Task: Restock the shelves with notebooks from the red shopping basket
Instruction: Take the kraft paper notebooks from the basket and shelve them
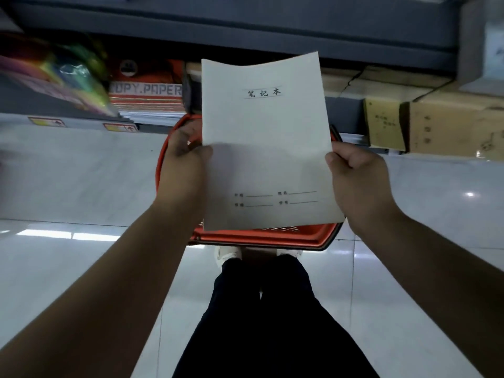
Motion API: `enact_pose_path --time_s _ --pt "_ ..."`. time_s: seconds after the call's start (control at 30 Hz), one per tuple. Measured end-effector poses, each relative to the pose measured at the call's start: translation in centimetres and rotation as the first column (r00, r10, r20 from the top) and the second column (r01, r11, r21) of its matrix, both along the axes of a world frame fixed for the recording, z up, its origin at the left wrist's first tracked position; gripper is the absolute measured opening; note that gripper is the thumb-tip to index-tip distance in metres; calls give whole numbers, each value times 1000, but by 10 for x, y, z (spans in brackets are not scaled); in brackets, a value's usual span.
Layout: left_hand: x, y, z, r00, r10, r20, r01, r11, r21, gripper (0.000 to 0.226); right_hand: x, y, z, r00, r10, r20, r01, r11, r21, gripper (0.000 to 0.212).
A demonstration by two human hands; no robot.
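A thin pale notebook [266, 148] with black printed characters on its cover is held up flat in front of me, above the red shopping basket [261, 237] on the floor. My left hand [184, 159] pinches its left edge, thumb on the cover. My right hand [357, 175] grips its right edge with curled fingers. The notebook hides most of the basket's inside. A dark shelf [245, 31] runs across the top of the view.
On the bottom shelf lie a red copy-paper pack [147, 90], colourful wrapped goods [62, 75] at the left and cardboard boxes [436, 124] at the right. The floor is glossy white tile [81, 173]. My dark trousers and white shoes [227, 255] stand just behind the basket.
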State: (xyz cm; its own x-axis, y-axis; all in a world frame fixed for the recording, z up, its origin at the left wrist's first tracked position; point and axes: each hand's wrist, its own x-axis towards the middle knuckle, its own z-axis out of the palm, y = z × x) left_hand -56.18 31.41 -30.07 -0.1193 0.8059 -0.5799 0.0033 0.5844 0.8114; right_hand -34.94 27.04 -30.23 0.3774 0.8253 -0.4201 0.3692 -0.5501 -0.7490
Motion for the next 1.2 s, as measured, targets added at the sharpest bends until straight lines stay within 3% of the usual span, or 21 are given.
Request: enact_pose_path --time_s 0.3,0.67,1.2 --pt "9 13 77 994 -75 77 70 996 60 54 4 -6 74 988 -151 -15 151 987 60 24" --pt "17 8 180 950 -168 265 127 978 164 58 15 -20 173 980 -191 -58 199 959 201 23" --pt "33 -14 280 911 -302 282 218 931 292 56 24 -46 272 957 -262 -129 290 894 341 29"
